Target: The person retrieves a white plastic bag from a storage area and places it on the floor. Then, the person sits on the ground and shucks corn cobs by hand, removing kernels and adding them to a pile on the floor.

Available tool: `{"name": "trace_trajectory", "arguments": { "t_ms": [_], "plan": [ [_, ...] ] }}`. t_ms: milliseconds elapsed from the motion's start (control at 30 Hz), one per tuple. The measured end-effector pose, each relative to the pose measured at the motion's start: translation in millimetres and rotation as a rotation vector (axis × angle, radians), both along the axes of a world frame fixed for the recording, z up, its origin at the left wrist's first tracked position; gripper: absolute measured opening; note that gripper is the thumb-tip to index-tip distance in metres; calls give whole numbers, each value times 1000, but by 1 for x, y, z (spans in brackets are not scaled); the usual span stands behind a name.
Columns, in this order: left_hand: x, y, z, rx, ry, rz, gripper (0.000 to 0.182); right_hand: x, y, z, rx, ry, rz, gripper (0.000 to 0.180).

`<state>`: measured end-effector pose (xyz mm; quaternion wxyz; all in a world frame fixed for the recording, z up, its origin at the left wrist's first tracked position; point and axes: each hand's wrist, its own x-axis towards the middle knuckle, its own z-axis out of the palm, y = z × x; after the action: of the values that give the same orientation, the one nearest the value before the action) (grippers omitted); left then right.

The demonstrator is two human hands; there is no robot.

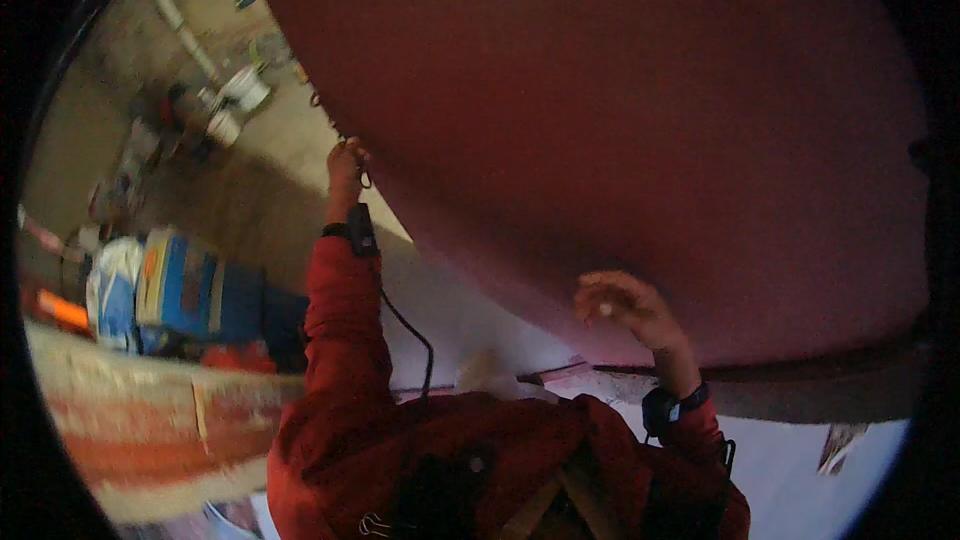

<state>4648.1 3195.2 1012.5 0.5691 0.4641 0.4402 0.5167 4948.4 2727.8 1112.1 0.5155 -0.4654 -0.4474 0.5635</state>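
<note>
A large dark red sheet [600,105] fills most of the view; whether it is cloth or a stiff panel I cannot tell. At its left edge my left hand [346,162] is raised, with fingers closed at the edge. A dark loop [366,179] hangs just below those fingers, and a similar small ring [315,99] sits further up the same edge. My right hand [626,307] is in front of the sheet's lower part, blurred, its fingers curled but apart from the thumb. A pale spot shows at its fingertips, too blurred to name.
To the left, blue containers [199,285] stand beside a white-and-blue sack [116,292] above a brick ledge [165,420]. White buckets [246,88] and a long pale pole [180,22] are farther off. A black cable [420,337] runs along my left sleeve.
</note>
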Motion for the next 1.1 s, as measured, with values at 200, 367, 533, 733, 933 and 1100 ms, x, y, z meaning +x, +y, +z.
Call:
{"name": "trace_trajectory", "arguments": {
  "t_ms": [200,367,533,733,933,1100],
  "plan": [
    [-79,-126,11,-147,-159,278,18,-48,-11,15,506,-1102,-376,39],
    [-200,-222,-11,149,-416,365,25,-136,-24,3,664,-1202,-494,36],
    [-252,-306,5,212,-476,579,13,-184,-21,21,846,-1297,-488,32],
    [-281,-401,64,224,-486,650,12,-205,-20,41,787,-1383,-491,33],
    [-389,-521,79,287,-249,732,14,-244,-87,36,841,-1258,-431,29],
    [-440,-557,85,426,-94,991,17,-239,-114,40,840,-1255,-434,25]
  ]
}}
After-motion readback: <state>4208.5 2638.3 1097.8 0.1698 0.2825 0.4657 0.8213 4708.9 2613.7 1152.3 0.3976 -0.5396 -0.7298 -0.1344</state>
